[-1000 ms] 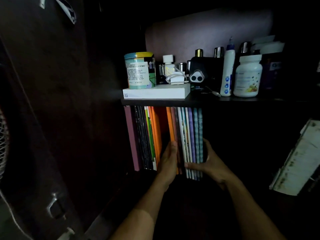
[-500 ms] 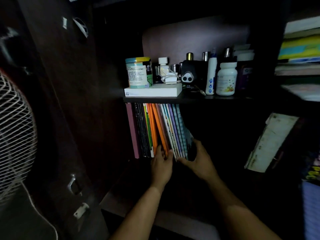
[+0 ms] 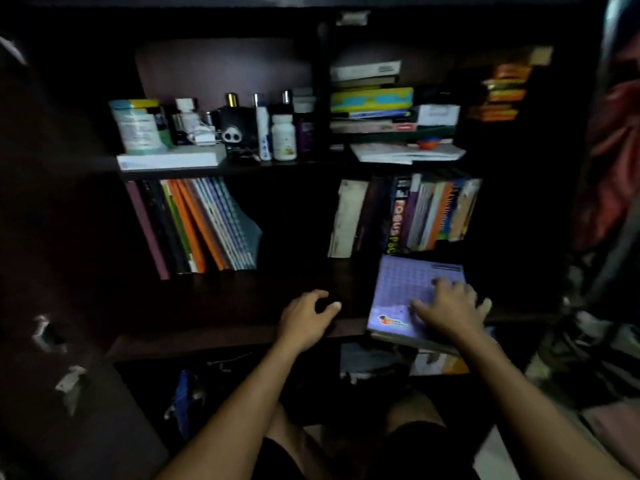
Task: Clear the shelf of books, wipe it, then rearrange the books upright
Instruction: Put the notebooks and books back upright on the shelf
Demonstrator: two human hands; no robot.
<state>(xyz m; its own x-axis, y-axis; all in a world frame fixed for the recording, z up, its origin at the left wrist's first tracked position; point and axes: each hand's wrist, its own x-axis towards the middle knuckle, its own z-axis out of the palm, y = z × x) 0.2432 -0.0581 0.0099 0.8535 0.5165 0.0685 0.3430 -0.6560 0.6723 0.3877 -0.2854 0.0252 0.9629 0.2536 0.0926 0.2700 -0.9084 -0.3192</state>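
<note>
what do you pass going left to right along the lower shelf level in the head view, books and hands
leaning notebooks → left hand → upright books → purple book lying flat → right hand resting on that book

One head-worn camera looks forward and down, close to the dark shelf (image 3: pixel 221 336).
</note>
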